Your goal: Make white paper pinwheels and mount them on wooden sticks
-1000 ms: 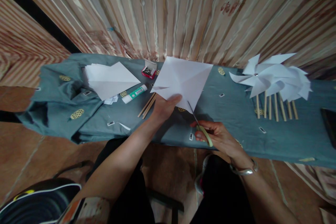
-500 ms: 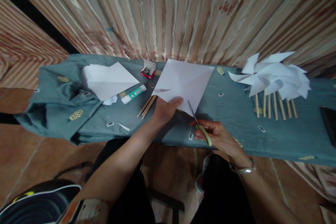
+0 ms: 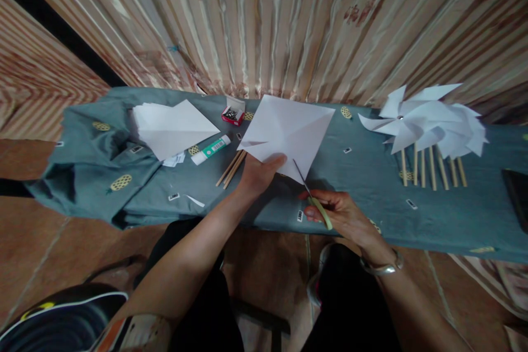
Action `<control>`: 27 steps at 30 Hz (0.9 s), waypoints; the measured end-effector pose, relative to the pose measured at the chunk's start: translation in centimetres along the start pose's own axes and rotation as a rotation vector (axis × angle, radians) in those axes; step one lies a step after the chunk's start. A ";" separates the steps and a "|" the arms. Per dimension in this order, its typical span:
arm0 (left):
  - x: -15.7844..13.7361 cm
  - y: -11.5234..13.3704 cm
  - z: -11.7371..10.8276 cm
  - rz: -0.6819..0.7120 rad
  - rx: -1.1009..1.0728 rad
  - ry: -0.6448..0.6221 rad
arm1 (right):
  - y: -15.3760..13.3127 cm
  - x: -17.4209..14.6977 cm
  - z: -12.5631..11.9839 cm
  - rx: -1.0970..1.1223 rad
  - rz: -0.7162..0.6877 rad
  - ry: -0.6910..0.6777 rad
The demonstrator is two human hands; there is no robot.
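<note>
A white square paper sheet (image 3: 289, 126) with diagonal creases is held above the table by my left hand (image 3: 259, 173), its thumb on top and the other fingers hidden underneath. A cut shows near the sheet's left corner. My right hand (image 3: 340, 212) grips a pair of scissors (image 3: 318, 210) with pale green handles. The blades lie on the near corner of the sheet, pointing up and left toward its middle; they look nearly closed. Several wooden sticks (image 3: 233, 169) lie just left of my left hand.
Left of the sheet are a stack of white paper (image 3: 173, 129), a glue stick (image 3: 211, 149) and a small red box (image 3: 233, 114) of metal pins. Several paper pinwheels (image 3: 433, 121) on sticks lie at the right. A dark object (image 3: 515, 195) sits at the right edge.
Hands, sheet and scissors keep almost the same position. The view has shifted very slightly, and the blades look a touch more closed on the paper.
</note>
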State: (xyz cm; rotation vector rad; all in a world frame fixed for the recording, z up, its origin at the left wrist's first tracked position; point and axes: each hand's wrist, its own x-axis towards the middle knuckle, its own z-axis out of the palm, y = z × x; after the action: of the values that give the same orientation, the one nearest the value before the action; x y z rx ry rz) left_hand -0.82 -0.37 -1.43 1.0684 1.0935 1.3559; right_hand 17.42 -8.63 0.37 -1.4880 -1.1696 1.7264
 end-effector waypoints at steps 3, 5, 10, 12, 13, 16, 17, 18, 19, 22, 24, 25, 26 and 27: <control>-0.1 0.2 0.0 -0.025 0.023 -0.001 | 0.0 0.0 0.0 -0.019 -0.020 0.004; -0.3 0.3 0.1 -0.032 0.023 -0.008 | 0.0 0.0 0.1 -0.035 -0.035 0.014; -0.6 0.1 0.4 -0.044 -0.030 -0.042 | 0.1 0.1 0.1 -0.044 -0.019 0.029; -0.6 0.0 0.4 -0.047 -0.041 -0.039 | 0.1 0.1 0.1 -0.034 -0.011 0.028; -0.6 0.0 0.4 -0.045 -0.042 -0.033 | 0.1 0.1 0.1 -0.028 -0.005 0.028; -0.6 0.1 0.4 -0.042 -0.044 -0.024 | 0.0 0.1 0.2 -0.004 0.012 0.027; -0.6 0.1 0.4 -0.044 -0.046 -0.025 | 0.0 0.1 0.2 0.005 0.012 0.026; -0.6 0.1 0.4 -0.048 -0.049 -0.028 | 0.0 0.1 0.2 0.013 0.010 0.026; -0.6 0.1 0.4 -0.051 -0.049 -0.031 | 0.1 0.1 0.2 0.018 0.008 0.024; -0.6 0.0 0.3 -0.041 -0.038 -0.024 | 0.4 0.2 0.1 0.023 0.013 0.022; -0.5 0.0 0.3 -0.033 -0.039 -0.024 | 0.5 0.3 0.0 0.022 0.016 0.021; -0.5 0.0 0.3 -0.031 -0.040 -0.026 | 0.6 0.3 0.0 0.018 0.013 0.019; -0.5 0.0 0.3 -0.033 -0.039 -0.028 | 0.6 0.2 0.0 0.012 0.005 0.015; -0.6 -0.1 0.3 -0.040 -0.033 -0.032 | 0.5 0.2 0.0 0.003 -0.006 0.005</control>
State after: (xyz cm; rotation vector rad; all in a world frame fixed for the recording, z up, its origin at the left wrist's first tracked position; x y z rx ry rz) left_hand -0.50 -0.92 -1.46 1.0356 1.0599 1.3173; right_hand 17.48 -8.69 -0.18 -1.4851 -1.1670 1.7185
